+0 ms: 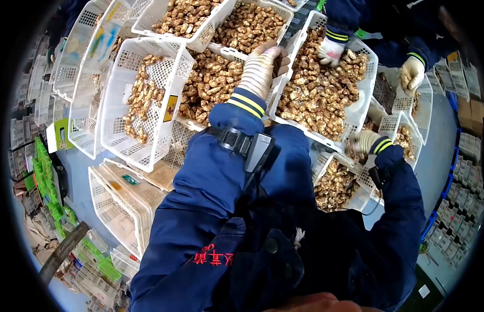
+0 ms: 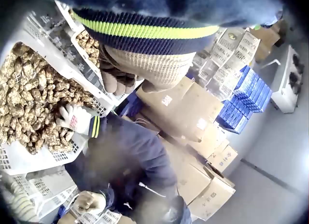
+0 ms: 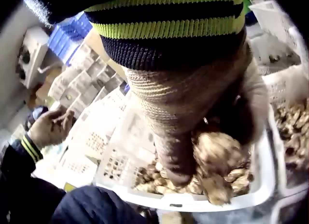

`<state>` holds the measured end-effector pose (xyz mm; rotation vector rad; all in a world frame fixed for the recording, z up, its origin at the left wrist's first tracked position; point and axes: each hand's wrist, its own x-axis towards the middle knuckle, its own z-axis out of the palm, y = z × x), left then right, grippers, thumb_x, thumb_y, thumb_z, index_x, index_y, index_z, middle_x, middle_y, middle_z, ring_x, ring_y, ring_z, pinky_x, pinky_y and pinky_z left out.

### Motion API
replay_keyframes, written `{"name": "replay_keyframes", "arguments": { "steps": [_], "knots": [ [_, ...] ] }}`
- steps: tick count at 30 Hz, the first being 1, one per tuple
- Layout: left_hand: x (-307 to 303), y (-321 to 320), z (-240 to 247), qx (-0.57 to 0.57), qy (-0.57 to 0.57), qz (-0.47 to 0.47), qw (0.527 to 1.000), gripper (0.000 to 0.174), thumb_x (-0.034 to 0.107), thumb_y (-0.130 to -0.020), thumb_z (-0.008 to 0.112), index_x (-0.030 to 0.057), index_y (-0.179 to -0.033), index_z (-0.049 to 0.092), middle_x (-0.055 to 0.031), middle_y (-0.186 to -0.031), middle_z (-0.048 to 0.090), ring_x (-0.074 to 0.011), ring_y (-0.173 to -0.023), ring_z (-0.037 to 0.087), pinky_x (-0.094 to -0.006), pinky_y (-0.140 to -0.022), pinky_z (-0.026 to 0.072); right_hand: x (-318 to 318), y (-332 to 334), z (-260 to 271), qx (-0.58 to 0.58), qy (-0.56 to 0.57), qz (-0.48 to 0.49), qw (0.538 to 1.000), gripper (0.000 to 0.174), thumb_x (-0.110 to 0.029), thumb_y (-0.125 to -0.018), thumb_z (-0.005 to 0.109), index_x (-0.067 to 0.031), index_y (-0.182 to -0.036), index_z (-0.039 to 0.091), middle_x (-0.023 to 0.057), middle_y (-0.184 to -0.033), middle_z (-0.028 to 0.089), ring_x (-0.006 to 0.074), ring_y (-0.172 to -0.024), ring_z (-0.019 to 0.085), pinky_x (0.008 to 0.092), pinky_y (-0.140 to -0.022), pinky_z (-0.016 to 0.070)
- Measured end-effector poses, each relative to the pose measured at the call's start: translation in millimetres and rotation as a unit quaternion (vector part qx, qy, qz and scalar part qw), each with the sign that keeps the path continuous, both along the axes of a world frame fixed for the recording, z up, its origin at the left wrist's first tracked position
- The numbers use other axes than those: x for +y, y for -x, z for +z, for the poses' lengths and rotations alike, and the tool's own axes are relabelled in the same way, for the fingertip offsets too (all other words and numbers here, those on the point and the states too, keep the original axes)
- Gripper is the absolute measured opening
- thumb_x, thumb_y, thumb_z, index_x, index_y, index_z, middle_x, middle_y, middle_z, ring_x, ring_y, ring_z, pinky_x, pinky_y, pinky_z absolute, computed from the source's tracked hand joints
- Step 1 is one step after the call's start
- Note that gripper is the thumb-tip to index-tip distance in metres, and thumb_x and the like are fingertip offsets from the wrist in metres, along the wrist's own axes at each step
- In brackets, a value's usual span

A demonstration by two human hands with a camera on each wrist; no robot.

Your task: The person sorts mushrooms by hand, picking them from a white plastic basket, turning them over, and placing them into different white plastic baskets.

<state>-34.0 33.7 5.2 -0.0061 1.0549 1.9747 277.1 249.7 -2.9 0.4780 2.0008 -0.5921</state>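
My gloved left hand [image 1: 263, 65] hangs over the rims between two crates of brown mushrooms, its fingers loosely bent. In the left wrist view no mushroom shows between its thumb and fingers [image 2: 118, 81]. My gloved right hand [image 1: 364, 143] is low over a small white crate [image 3: 263, 197] at the right. In the right wrist view, thumb and fingers grip blurred mushrooms [image 3: 219, 154] just above others lying in that crate. A large white crate heaped with mushrooms [image 1: 320, 99] stands between my hands.
Opposite, another person's gloved hand [image 1: 330, 52] reaches into the large crate; their other hand [image 1: 411, 74] is farther right. More white crates [image 1: 143, 104] of mushrooms crowd the left and back. Stacked crates [image 1: 122, 203] stand beside my leg. Cardboard boxes [image 2: 181, 108] are behind the other person.
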Motion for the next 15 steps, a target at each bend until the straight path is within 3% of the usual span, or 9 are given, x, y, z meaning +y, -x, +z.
{"name": "replay_keyframes", "arguments": {
  "steps": [2,4,8,10,13,14,15],
  "knots": [
    [1,1,-4,-0.01,-0.029,-0.005,1.0,0.041,0.01,-0.088,0.054,0.0007,-0.126,0.041,-0.0135,-0.093,0.057,-0.0213,-0.077,0.059,-0.0324,-0.066,0.0527,-2,-21,4,-0.009,0.058,0.01,0.998,0.043,-0.041,-0.069,0.071,-0.0095,-0.098,0.069,0.0146,-0.087,0.068,0.0281,-0.079,0.065,0.0369,-0.074,0.0513],
    [3,0,-4,-0.005,-0.027,-0.003,1.0,0.04,0.009,-0.088,0.054,0.0007,-0.125,0.04,-0.0133,-0.092,0.057,-0.0206,-0.075,0.058,-0.0317,-0.064,0.0516,8,-8,-10,-0.055,-0.064,0.075,0.994,0.047,-0.046,-0.076,0.061,-0.0094,-0.104,0.066,0.0181,-0.087,0.067,0.0305,-0.082,0.064,0.0378,-0.077,0.0506],
    [2,2,-12,-0.013,-0.027,0.002,1.0,0.043,0.009,-0.088,0.054,0.0005,-0.127,0.039,-0.0127,-0.087,0.058,-0.0204,-0.071,0.059,-0.0312,-0.062,0.0523,-9,71,-49,0.232,-0.124,0.083,0.961,0.044,-0.039,-0.084,0.056,-0.0088,-0.115,0.059,0.0213,-0.093,0.065,0.0353,-0.093,0.062,0.0402,-0.087,0.0468],
    [2,1,-5,-0.014,-0.002,0.014,1.0,0.04,0.009,-0.089,0.054,-0.0003,-0.125,0.041,-0.0116,-0.087,0.058,-0.0202,-0.07,0.059,-0.03,-0.062,0.0524,-27,120,-65,0.204,-0.124,0.023,0.971,0.042,-0.034,-0.083,0.059,-0.0101,-0.118,0.055,0.0191,-0.11,0.061,0.0374,-0.106,0.055,0.0417,-0.09,0.0451],
    [1,1,-2,-0.004,0.005,0.006,1.0,0.038,0.013,-0.088,0.055,0.0016,-0.123,0.045,-0.0121,-0.092,0.06,-0.0208,-0.076,0.061,-0.0293,-0.064,0.0534,-37,160,-105,0.159,-0.137,0.069,0.975,0.066,-0.025,-0.079,0.065,-0.0124,-0.136,0.034,0.0205,-0.135,0.043,0.0368,-0.12,0.047,0.0464,-0.097,0.0406],
    [-1,-1,3,-0.001,0.015,0.011,1.0,0.038,0.014,-0.088,0.056,0.0026,-0.123,0.047,-0.0125,-0.096,0.061,-0.0212,-0.078,0.063,-0.0298,-0.066,0.0537,-35,162,-139,0.176,-0.15,0.064,0.971,0.067,-0.022,-0.077,0.067,-0.0132,-0.135,0.035,0.0209,-0.133,0.044,0.0361,-0.118,0.048,0.0502,-0.097,0.0394],
    [1,0,1,-0.004,0.015,0.014,1.0,0.038,0.014,-0.088,0.057,0.0025,-0.123,0.047,-0.0127,-0.096,0.061,-0.0212,-0.077,0.063,-0.03,-0.067,0.0537,-40,171,-144,0.148,-0.194,0.067,0.967,0.067,-0.021,-0.076,0.069,-0.0146,-0.135,0.036,0.0203,-0.133,0.044,0.0354,-0.116,0.05,0.0469,-0.093,0.0433]
  ]
}}
